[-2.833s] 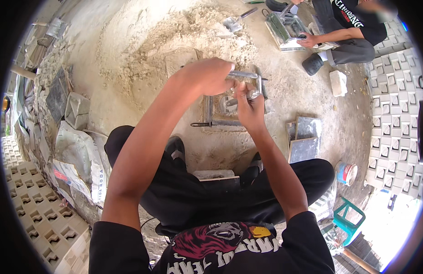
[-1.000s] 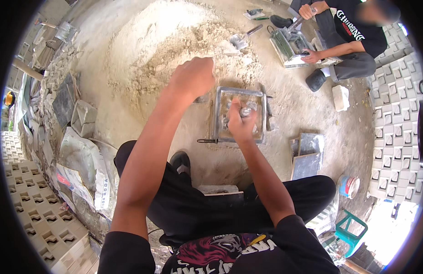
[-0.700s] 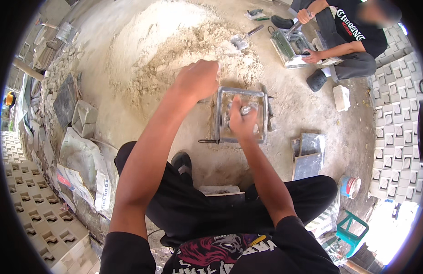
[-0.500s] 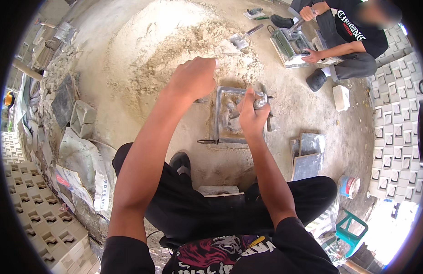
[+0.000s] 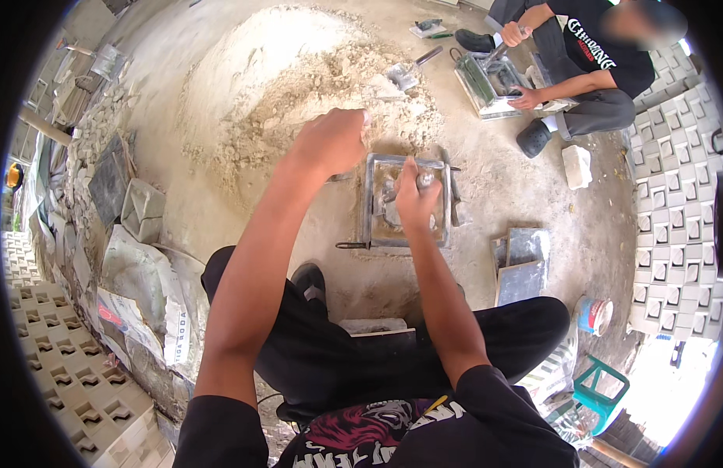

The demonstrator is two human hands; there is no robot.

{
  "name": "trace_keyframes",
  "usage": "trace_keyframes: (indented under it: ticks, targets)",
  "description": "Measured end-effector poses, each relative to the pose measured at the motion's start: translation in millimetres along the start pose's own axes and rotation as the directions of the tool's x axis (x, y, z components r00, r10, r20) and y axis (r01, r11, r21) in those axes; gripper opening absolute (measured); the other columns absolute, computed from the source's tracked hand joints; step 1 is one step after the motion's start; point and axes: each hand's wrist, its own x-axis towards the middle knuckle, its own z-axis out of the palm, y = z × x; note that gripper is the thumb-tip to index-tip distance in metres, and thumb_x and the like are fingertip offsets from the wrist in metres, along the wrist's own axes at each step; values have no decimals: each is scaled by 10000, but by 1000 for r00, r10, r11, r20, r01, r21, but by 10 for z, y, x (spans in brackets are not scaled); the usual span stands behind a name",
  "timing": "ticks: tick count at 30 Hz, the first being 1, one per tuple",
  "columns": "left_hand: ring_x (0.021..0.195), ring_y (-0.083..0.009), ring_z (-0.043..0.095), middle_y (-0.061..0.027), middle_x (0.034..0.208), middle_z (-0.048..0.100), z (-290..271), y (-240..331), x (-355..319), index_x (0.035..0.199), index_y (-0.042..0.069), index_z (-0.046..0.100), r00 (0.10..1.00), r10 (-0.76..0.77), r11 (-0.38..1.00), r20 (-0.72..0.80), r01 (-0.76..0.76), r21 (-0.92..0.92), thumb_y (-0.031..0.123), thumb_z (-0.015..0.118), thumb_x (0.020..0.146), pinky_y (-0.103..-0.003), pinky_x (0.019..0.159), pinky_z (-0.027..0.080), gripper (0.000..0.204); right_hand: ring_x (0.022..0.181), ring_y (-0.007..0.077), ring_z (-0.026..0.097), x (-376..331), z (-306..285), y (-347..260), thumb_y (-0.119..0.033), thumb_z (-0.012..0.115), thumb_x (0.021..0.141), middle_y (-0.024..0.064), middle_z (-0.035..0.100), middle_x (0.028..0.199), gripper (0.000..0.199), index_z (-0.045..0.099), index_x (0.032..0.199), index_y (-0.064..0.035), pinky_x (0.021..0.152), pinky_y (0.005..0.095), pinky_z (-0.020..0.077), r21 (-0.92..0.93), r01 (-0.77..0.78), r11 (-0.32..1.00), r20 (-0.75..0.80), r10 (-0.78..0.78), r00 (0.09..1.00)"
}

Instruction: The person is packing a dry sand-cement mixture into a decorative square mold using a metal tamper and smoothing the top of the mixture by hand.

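Grips, mine: two, left grip (image 5: 334, 144) and right grip (image 5: 417, 201). Handled tool (image 5: 426, 180) in my right grip: one. Co-worker (image 5: 623, 66): one. Square moulds: two, my own mould (image 5: 367, 203) and the co-worker's mould (image 5: 474, 82). Powder heap (image 5: 275, 66): one. Trowel (image 5: 404, 76) at the heap: one. Bucket (image 5: 602, 317): one. Green plastic stool (image 5: 598, 401): one. Dark plates (image 5: 520, 282), to my right: at least two. Patterned blocks (image 5: 673, 199): beyond my count.

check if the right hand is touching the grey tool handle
Touching: the head view shows the right hand closed around the grey tool handle, its end sticking out of the fist.
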Motion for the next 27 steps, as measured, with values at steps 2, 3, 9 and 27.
trace_keyframes:
  ticks: [2,3,9,27]
  targets:
    - [960,-342,639,-173,1018,675,29,-29,25,1160,54,624,1000,-8,1000,30,9,-13,34,496,846,-426,833,495,340,442,51,339,105,32,-106,-127,531,975,-37,403,521,405,399,593,-95,401,261,233,49,-20,999,113,14,994]
    - [961,-343,639,-173,1021,673,52,-48,34,1166,52,620,999,-13,1000,46,14,-20,21,499,835,-425,831,494,354,443,50,342,115,24,-163,-128,533,974,-35,409,523,406,398,593,-95,401,260,238,76,11,997,98,-18,995]
    - [943,-344,640,-177,1002,669,149,-66,50,1203,37,603,990,135,990,-47,-137,-34,-14,512,795,-427,817,495,422,440,63,361,184,-28,52,-122,516,977,-27,432,531,409,385,590,-92,406,259,253,29,117,993,41,-118,992]
    - [937,-366,633,-195,971,670,144,-13,154,1132,32,629,992,123,992,-15,-123,13,88,492,895,-460,816,486,280,486,33,395,225,22,124,-165,554,963,-37,454,510,429,473,557,-53,432,271,291,-1,79,997,28,-79,996]
